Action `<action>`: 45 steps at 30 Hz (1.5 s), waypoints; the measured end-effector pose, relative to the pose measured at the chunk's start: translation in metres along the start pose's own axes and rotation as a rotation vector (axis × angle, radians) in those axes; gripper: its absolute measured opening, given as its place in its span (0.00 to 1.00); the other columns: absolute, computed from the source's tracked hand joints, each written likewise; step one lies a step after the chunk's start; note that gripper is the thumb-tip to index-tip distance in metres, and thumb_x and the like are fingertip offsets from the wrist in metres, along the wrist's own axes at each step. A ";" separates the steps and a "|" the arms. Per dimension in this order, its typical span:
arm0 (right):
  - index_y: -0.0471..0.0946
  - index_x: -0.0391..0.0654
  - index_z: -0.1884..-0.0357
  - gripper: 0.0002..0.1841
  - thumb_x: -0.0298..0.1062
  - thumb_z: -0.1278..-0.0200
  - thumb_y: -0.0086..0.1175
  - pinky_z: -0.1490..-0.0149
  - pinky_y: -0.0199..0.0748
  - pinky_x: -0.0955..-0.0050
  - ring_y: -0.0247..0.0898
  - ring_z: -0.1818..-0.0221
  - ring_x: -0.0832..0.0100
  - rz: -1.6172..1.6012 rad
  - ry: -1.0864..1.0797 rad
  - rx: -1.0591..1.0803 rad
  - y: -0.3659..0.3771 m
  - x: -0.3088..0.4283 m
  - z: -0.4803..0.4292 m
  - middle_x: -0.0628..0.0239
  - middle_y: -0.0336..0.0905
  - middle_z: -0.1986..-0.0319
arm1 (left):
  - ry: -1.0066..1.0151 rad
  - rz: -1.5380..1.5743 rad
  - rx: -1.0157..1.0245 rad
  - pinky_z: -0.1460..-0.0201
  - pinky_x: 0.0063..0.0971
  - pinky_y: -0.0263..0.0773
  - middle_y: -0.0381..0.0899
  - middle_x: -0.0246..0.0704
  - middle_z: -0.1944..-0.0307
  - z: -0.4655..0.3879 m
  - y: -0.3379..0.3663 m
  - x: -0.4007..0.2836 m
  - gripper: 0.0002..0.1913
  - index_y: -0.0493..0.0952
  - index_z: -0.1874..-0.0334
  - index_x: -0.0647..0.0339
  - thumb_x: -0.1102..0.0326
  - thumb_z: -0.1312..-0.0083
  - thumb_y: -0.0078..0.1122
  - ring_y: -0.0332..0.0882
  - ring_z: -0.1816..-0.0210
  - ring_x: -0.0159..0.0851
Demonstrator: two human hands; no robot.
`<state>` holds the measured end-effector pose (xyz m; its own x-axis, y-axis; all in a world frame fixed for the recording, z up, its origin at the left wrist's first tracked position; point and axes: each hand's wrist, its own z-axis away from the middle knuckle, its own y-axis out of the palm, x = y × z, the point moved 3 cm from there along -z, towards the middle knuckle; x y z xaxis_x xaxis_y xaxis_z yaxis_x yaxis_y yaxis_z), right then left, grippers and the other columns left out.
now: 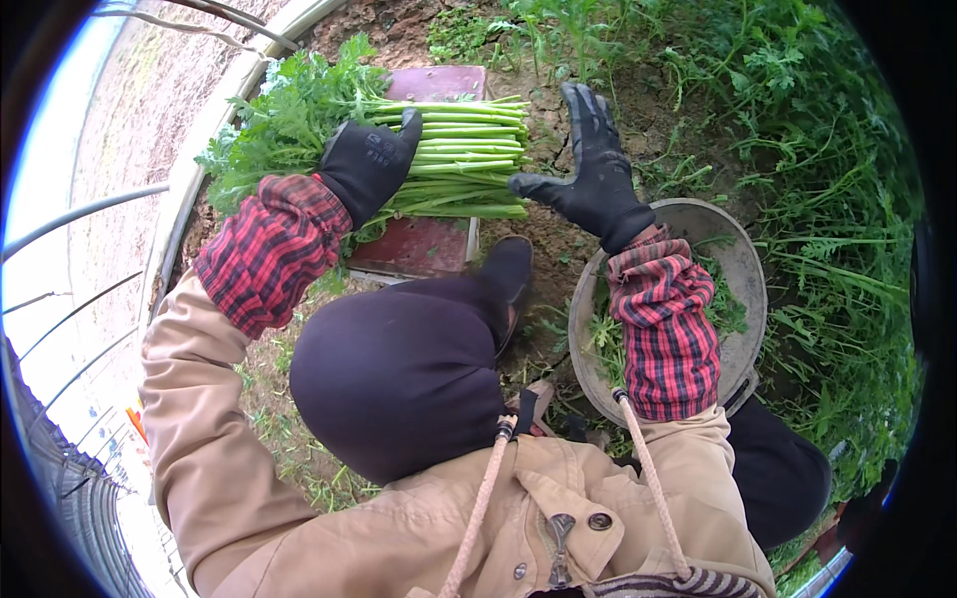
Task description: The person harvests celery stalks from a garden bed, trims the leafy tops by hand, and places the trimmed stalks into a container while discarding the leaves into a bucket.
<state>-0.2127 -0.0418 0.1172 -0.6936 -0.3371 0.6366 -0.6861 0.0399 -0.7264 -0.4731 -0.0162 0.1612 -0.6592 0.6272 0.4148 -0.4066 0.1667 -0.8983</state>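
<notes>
A broad bundle of leafy greens (467, 153) lies across a dark red board (419, 247), leaves to the left and pale cut stalk ends to the right. My left hand (371, 164), in a black coated glove, holds the bundle where leaves meet stalks. Its thumb points up along the stalks, and part of the fingers is hidden. My right hand (594, 168), also gloved, is open just right of the stalk ends, fingers stretched and thumb towards them. I cannot tell whether the thumb touches a stalk.
Below my right forearm stands a grey basin (748, 276) with loose leaf trimmings inside. Dense growing greens (837, 149) fill the right side. My bent knee (396, 374) and shoe (508, 269) are near the board. A pale curved rim (176, 194) edges the soil at left, beside metal hoops (90, 217).
</notes>
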 end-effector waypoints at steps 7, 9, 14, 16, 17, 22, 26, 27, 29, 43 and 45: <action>0.42 0.46 0.26 0.71 0.77 0.69 0.62 0.28 0.26 0.39 0.33 0.25 0.47 0.378 -0.176 0.412 0.049 0.047 -0.028 0.48 0.42 0.28 | -0.030 0.001 0.119 0.72 0.33 0.72 0.80 0.33 0.78 -0.003 0.003 0.001 0.22 0.66 0.39 0.63 0.71 0.37 0.47 0.79 0.78 0.39; 0.43 0.46 0.26 0.70 0.75 0.70 0.65 0.28 0.26 0.39 0.34 0.25 0.47 0.426 -0.141 0.480 0.055 0.049 -0.029 0.48 0.43 0.28 | -0.027 -0.006 0.149 0.74 0.33 0.72 0.80 0.33 0.78 -0.006 -0.003 0.001 0.23 0.66 0.39 0.64 0.70 0.38 0.47 0.80 0.78 0.40; 0.43 0.46 0.26 0.69 0.71 0.69 0.67 0.28 0.28 0.39 0.36 0.26 0.46 0.390 -0.143 0.433 0.060 0.047 -0.026 0.47 0.44 0.29 | 0.049 0.274 0.252 0.60 0.39 0.74 0.80 0.43 0.64 -0.010 -0.052 0.014 0.37 0.61 0.33 0.59 0.63 0.46 0.64 0.81 0.62 0.48; 0.43 0.46 0.26 0.68 0.70 0.68 0.67 0.28 0.29 0.40 0.36 0.26 0.46 0.390 -0.147 0.421 0.062 0.045 -0.024 0.47 0.44 0.29 | 0.068 0.385 0.458 0.47 0.43 0.71 0.77 0.48 0.53 -0.014 -0.069 0.021 0.53 0.54 0.28 0.53 0.54 0.58 0.76 0.76 0.51 0.54; 0.43 0.46 0.26 0.68 0.70 0.67 0.67 0.28 0.29 0.40 0.35 0.26 0.46 0.373 -0.141 0.425 0.063 0.043 -0.023 0.47 0.44 0.29 | 0.111 0.415 0.288 0.47 0.44 0.71 0.76 0.49 0.52 -0.020 -0.081 0.021 0.58 0.51 0.27 0.55 0.48 0.59 0.77 0.75 0.50 0.56; 0.44 0.51 0.26 0.65 0.73 0.65 0.62 0.29 0.27 0.36 0.31 0.25 0.47 0.367 -0.157 0.461 0.070 0.038 -0.021 0.48 0.39 0.28 | 0.141 0.609 0.073 0.31 0.43 0.58 0.56 0.58 0.33 -0.082 -0.058 -0.010 0.68 0.42 0.26 0.63 0.39 0.63 0.77 0.58 0.33 0.60; 0.46 0.56 0.26 0.64 0.67 0.68 0.67 0.31 0.24 0.31 0.30 0.25 0.47 0.221 -0.130 0.397 0.071 0.035 -0.021 0.49 0.37 0.27 | 0.088 0.822 0.318 0.26 0.44 0.44 0.48 0.62 0.30 -0.105 -0.008 -0.014 0.72 0.39 0.28 0.73 0.29 0.63 0.71 0.44 0.27 0.60; 0.46 0.56 0.26 0.64 0.67 0.68 0.67 0.31 0.23 0.31 0.30 0.25 0.47 0.215 -0.104 0.401 0.072 0.032 -0.020 0.49 0.37 0.27 | 0.103 0.778 0.321 0.25 0.45 0.42 0.48 0.62 0.30 -0.104 -0.002 -0.013 0.73 0.38 0.27 0.72 0.30 0.64 0.72 0.42 0.27 0.60; 0.45 0.52 0.26 0.66 0.74 0.68 0.62 0.31 0.22 0.33 0.31 0.24 0.54 0.235 -0.106 0.354 0.072 0.030 -0.017 0.54 0.40 0.27 | 0.133 0.710 0.321 0.25 0.47 0.38 0.47 0.61 0.30 -0.097 0.002 -0.014 0.74 0.37 0.27 0.71 0.30 0.65 0.73 0.39 0.26 0.61; 0.45 0.46 0.26 0.60 0.64 0.57 0.64 0.26 0.34 0.46 0.36 0.25 0.55 0.090 -0.076 0.231 0.070 0.012 -0.004 0.54 0.42 0.28 | 0.263 0.489 0.085 0.32 0.44 0.56 0.60 0.55 0.37 -0.066 -0.011 -0.036 0.75 0.42 0.28 0.72 0.37 0.75 0.79 0.61 0.36 0.57; 0.50 0.45 0.28 0.51 0.59 0.48 0.61 0.27 0.42 0.52 0.44 0.27 0.58 -0.469 0.045 0.045 0.066 0.000 0.007 0.54 0.49 0.30 | 0.265 0.516 0.095 0.33 0.44 0.58 0.60 0.55 0.37 -0.066 -0.011 -0.036 0.75 0.43 0.28 0.71 0.39 0.75 0.80 0.61 0.37 0.57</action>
<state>-0.2562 -0.0460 0.0678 -0.3211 -0.2676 0.9085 -0.9180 -0.1477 -0.3680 -0.4035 0.0095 0.1466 -0.6114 0.7799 -0.1339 -0.1381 -0.2717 -0.9524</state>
